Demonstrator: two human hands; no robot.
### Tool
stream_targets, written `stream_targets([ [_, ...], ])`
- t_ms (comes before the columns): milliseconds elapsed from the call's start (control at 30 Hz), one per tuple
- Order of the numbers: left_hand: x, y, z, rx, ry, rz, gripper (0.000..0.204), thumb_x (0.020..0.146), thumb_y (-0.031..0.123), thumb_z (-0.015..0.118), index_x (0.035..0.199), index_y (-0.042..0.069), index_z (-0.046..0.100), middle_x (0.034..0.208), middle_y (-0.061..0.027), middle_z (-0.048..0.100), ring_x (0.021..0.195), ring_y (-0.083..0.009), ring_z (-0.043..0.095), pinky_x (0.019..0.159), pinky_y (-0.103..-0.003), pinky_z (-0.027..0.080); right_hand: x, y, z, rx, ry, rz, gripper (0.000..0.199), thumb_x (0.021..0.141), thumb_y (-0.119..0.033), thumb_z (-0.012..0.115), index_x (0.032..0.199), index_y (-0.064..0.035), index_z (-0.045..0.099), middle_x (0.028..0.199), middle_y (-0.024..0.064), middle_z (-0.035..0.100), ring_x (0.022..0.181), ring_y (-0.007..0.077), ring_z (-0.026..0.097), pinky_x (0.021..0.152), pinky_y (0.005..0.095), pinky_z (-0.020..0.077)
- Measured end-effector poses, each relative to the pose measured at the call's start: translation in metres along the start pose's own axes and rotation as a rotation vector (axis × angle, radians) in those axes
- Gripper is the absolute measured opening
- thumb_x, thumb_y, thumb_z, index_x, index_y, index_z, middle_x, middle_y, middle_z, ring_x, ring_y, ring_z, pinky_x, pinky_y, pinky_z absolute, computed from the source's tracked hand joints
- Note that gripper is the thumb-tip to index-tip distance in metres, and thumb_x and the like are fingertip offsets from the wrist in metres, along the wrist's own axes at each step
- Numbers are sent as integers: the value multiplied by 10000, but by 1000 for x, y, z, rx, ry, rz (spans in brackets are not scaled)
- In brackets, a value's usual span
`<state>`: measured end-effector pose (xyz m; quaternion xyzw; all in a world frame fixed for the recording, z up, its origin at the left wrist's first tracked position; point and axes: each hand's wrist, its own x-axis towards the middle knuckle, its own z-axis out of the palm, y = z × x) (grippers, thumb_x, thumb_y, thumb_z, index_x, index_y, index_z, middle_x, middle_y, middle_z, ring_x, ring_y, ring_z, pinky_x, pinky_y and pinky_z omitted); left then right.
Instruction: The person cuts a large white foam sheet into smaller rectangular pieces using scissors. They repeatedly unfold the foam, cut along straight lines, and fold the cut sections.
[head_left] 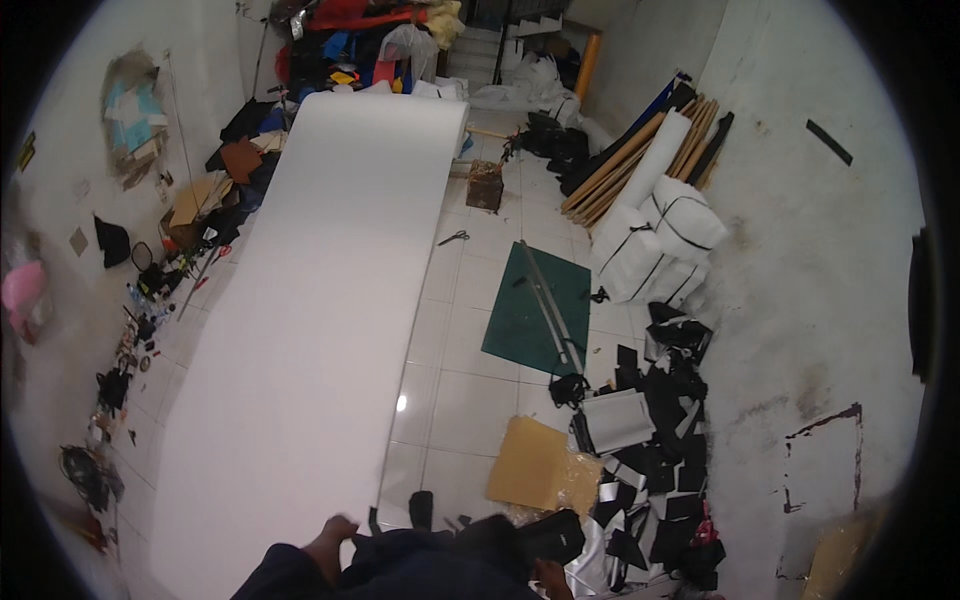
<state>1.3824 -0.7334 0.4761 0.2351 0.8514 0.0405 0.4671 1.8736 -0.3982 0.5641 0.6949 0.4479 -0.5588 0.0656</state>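
A long white sheet [310, 330] runs from my feet to the far end of the room, where it bends over a rounded edge. My left hand [335, 538] is low in the picture, over the sheet's near right part. Its fingers look curled, and whatever they may hold is hidden. My right hand [552, 578] shows only in part at the lower edge, beside a black bag-like thing [555, 537] in front of my dark clothing. The fingers of that hand are hidden.
Right of the sheet lie scissors [454, 237], a green cutting mat [535, 318] with metal rulers [550, 305], brown cardboard [527, 462] and black scraps [680, 440]. White bundles [650, 250] and cardboard tubes [620, 165] lean by the right wall. Clutter [150, 310] lines the left wall.
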Motion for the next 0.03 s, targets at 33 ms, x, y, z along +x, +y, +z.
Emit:
stream_targets([
  [33,1,-7,-22,4,0,-26,552,805,527,627,1092,60,694,1196,-243,625,1190,-349,568,1017,-392,437,5,-19,11,11,-28,86,356,890,-449,622,861,-98,673,711,71,628,667,222,633,602,405,512],
])
